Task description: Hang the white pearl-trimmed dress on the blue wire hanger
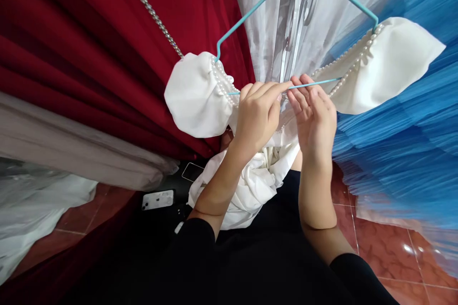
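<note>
A white dress (388, 69) with pearl trim along its neckline and straps hangs on a light-blue hanger (257, 4). Around the hanger's lower bar, near its middle, my left hand (259, 112) is closed, back of the hand up. Close beside it my right hand (317, 119) has its palm turned toward me, with fingers stretched out and the bar crossing in front of them. Between and below my forearms the dress's gathered white skirt (246, 195) lies bunched on my lap. Both hands partly hide the neckline.
A bead chain (150, 9) runs to the left side of the dress. Red drape (107, 47) hangs left, blue tulle (404, 152) right, and white fabric (250, 24) behind. Two phones, one white (158, 199) and one dark (192, 171), lie on a black surface. Red tiles (386, 243) cover the floor.
</note>
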Demonstrator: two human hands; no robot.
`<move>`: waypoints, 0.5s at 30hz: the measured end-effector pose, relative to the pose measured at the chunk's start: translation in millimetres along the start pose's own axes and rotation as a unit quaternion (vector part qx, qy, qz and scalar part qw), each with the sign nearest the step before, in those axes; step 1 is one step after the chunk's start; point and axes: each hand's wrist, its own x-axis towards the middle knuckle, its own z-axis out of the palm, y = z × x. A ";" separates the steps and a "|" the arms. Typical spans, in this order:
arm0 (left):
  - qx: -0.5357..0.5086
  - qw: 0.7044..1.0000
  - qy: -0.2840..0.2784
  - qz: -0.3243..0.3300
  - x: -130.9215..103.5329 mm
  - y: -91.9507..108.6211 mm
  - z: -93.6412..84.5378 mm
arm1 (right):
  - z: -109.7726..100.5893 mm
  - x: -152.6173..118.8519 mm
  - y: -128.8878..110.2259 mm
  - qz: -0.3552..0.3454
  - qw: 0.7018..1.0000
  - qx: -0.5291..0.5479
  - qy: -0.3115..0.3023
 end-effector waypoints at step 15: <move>-0.027 0.989 0.129 -0.059 -9.3 -17.6 -34.5 | -3.8 -2.1 20.1 0.056 0.963 0.260 -0.053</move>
